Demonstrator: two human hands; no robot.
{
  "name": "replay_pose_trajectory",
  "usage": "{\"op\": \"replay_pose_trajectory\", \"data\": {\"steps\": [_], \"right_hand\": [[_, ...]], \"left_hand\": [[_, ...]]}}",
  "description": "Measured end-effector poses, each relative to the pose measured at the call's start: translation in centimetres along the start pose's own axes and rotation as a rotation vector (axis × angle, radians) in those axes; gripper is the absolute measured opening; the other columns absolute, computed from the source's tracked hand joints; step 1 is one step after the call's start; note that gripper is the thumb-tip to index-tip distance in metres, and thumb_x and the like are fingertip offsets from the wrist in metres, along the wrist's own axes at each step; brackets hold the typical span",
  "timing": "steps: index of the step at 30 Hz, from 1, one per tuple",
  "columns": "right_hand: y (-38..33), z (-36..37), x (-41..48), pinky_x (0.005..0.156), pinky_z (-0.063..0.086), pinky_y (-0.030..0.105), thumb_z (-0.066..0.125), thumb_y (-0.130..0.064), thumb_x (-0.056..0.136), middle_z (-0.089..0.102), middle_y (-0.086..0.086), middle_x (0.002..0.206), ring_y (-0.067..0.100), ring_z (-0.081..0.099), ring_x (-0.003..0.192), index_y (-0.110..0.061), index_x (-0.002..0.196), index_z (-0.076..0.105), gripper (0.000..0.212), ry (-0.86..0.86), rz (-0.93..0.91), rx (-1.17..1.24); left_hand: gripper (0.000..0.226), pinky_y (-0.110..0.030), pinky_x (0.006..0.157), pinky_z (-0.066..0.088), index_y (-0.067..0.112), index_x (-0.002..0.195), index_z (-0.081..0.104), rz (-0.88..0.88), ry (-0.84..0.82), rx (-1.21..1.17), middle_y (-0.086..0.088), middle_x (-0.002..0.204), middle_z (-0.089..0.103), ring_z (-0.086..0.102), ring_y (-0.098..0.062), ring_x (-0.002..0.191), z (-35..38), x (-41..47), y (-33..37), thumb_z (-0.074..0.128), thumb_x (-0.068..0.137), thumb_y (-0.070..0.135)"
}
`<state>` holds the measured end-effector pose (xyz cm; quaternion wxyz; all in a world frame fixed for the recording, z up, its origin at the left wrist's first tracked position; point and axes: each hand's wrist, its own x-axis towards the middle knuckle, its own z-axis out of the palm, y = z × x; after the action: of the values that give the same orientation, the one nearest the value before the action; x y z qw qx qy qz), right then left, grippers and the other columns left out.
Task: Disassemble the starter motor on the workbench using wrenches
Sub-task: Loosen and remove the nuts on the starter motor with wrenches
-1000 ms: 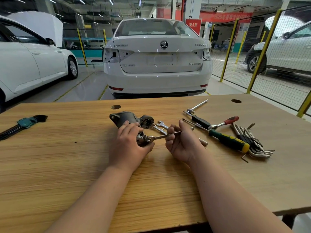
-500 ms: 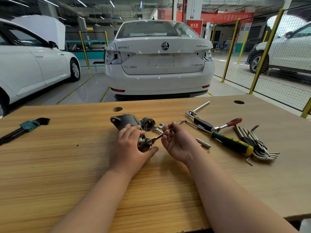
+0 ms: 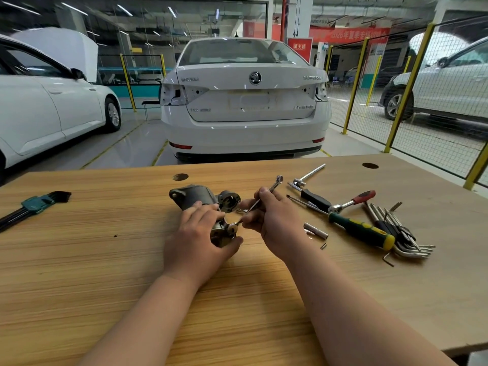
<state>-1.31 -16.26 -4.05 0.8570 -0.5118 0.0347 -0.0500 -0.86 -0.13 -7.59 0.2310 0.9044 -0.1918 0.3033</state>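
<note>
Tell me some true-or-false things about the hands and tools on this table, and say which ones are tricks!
1. The right hand holds a wrench. True.
2. The left hand holds the starter motor. True.
3. The green-handled screwdriver lies left of the motor. False: the green-handled screwdriver lies to the right of it.
4. The car straight ahead is red. False: the car is white.
</note>
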Motion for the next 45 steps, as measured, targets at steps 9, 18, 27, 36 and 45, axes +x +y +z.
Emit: {"op": "replay_pose_trajectory", "data": {"steps": [9,18,27,36,45], "right_hand": [[0.7,0.0,-0.6,0.048,0.051,0.027,0.037,-0.025,0.101,0.065,0.003,0.059,0.014,0.054,0.043,-0.01,0.094,0.051,0.022,0.191,-0.037,0.045],[-0.2,0.0,0.7,0.056,0.05,0.031,0.038,-0.025,0.1,0.064,-0.001,0.059,0.017,0.057,0.056,-0.015,0.097,0.052,0.017,0.222,-0.015,0.024],[-0.4,-1.0,1.4,0.044,0.034,0.021,0.047,-0.054,0.093,0.037,-0.004,0.045,0.013,0.03,0.035,-0.02,0.064,0.045,0.044,0.342,0.057,0.459],[-0.3,-0.3,1.9,0.043,0.035,0.023,0.043,-0.041,0.096,0.035,-0.005,0.04,0.014,0.028,0.033,-0.016,0.072,0.046,0.035,0.562,0.015,0.465],[-0.1,-0.3,2.5,0.049,0.042,0.026,0.045,-0.021,0.097,0.042,-0.003,0.05,0.013,0.037,0.041,-0.015,0.089,0.059,0.016,0.571,-0.068,0.377]], "left_hand": [[0.051,-0.031,0.089,0.041,0.031,0.125,0.052,-0.044,-0.084,0.008,0.013,0.14,0.042,0.022,-0.009,0.136,0.5,-0.3,1.0,0.061,0.078,0.051],[0.054,-0.034,0.081,0.039,0.026,0.103,0.064,0.374,-0.152,0.179,0.009,0.104,0.064,0.057,-0.016,0.1,-1.5,1.7,2.3,0.049,0.069,0.065],[0.046,-0.026,0.111,-0.005,0.033,0.118,0.049,0.209,-0.193,-0.11,0.011,0.127,0.049,0.027,-0.01,0.132,0.6,1.5,3.3,0.055,0.076,0.052],[0.036,-0.036,0.112,0.012,0.025,0.103,0.063,0.128,-0.072,-0.169,0.004,0.115,0.062,0.045,-0.019,0.124,1.0,0.5,4.2,0.061,0.076,0.048],[0.042,-0.044,0.108,0.021,0.02,0.099,0.067,0.109,-0.03,-0.156,0.001,0.107,0.066,0.053,-0.023,0.117,1.3,0.1,4.7,0.048,0.077,0.05]]}}
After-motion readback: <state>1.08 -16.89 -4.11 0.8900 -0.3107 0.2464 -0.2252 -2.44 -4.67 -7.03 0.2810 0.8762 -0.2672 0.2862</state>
